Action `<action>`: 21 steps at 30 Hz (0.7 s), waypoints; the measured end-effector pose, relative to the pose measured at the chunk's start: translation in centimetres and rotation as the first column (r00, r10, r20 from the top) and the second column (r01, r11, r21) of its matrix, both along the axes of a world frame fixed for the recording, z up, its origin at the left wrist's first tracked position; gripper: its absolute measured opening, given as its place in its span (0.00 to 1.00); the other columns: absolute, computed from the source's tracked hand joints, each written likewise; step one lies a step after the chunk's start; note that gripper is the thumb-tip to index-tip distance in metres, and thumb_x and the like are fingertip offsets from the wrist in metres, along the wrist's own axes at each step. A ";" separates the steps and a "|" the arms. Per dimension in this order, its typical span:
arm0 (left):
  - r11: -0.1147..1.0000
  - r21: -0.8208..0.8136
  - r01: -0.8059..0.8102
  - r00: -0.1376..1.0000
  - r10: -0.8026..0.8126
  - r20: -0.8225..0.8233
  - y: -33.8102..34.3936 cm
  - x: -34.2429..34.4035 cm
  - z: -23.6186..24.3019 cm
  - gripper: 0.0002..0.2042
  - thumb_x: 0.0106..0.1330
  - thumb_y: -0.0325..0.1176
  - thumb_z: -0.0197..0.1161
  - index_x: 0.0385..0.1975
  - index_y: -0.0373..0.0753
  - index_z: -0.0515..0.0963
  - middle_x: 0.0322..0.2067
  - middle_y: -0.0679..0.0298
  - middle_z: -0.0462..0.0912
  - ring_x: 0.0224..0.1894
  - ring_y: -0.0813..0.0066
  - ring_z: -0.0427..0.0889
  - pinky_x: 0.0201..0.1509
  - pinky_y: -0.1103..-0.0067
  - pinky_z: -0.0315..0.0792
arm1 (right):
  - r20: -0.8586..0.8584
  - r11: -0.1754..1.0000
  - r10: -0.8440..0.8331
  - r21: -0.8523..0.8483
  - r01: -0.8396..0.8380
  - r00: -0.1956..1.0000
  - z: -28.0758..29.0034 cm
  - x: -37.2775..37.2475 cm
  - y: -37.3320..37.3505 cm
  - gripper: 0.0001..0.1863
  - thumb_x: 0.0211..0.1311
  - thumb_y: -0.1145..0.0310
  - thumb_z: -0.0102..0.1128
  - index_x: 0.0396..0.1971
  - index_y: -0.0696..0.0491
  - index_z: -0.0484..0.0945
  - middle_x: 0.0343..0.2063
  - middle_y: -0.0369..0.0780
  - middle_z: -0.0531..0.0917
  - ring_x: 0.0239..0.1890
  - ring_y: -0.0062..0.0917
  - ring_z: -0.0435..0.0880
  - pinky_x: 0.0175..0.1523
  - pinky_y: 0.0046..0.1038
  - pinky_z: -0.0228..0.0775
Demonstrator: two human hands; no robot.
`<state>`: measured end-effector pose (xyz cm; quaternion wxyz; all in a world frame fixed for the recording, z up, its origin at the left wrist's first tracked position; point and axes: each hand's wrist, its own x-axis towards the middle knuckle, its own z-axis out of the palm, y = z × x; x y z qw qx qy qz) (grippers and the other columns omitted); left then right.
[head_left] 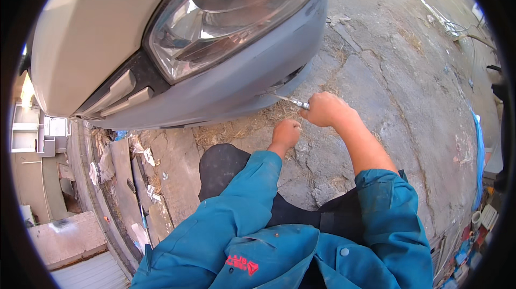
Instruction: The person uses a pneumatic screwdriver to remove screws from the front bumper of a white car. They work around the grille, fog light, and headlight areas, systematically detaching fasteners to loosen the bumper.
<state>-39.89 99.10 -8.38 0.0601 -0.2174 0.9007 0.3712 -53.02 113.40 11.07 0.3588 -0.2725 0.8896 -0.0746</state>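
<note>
My right hand (325, 109) is closed around a slim, screwdriver-like tool (294, 101) with a pale shaft and a thin metal tip. That tip points left at the lower part of a grey car bumper (226, 93), close to a dark opening (289, 76); whether it touches cannot be told. Just below and left of the tool, my left hand (285, 134) is closed with its fingers curled in. Anything inside those fingers is hidden. Above the bumper sits a clear headlight (231, 20), with a beige body panel (102, 25) to its left.
Cracked concrete ground (387, 90) with bits of straw surrounds the car front. On the left lie boards (129, 181) and scraps beside a kerb. A blue sheet (477, 160) and a heap of clutter (475, 240) line the right edge. A cable (473, 39) lies at far right.
</note>
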 end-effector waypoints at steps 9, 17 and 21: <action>0.128 0.788 -0.602 0.424 0.887 0.180 -4.5 -3.0 0.5 0.17 0.82 0.34 0.70 0.57 0.24 0.82 0.48 0.52 0.92 0.42 0.65 0.94 0.44 0.75 0.90 | -0.005 0.996 -0.093 0.003 0.093 0.996 0.9 -0.8 2.1 0.27 0.74 0.45 0.70 0.54 0.55 0.94 0.56 0.52 0.93 0.61 0.49 0.92 0.68 0.47 0.84; 0.393 0.719 -0.573 0.526 0.849 -0.044 -2.0 -4.1 1.2 0.15 0.79 0.21 0.59 0.61 0.26 0.84 0.53 0.50 0.92 0.49 0.62 0.93 0.53 0.73 0.89 | -0.055 0.975 -0.211 0.062 0.214 0.976 -2.2 -1.9 3.8 0.27 0.75 0.45 0.69 0.56 0.54 0.93 0.58 0.51 0.93 0.62 0.48 0.91 0.67 0.46 0.85; 0.534 0.578 -0.617 0.586 0.802 -0.114 -2.8 -4.0 1.7 0.17 0.77 0.16 0.54 0.59 0.27 0.85 0.54 0.49 0.93 0.52 0.65 0.92 0.53 0.76 0.85 | 0.000 0.964 -0.265 0.012 0.265 0.964 -3.2 -2.6 3.4 0.26 0.76 0.47 0.67 0.58 0.52 0.93 0.60 0.49 0.92 0.63 0.47 0.91 0.68 0.46 0.84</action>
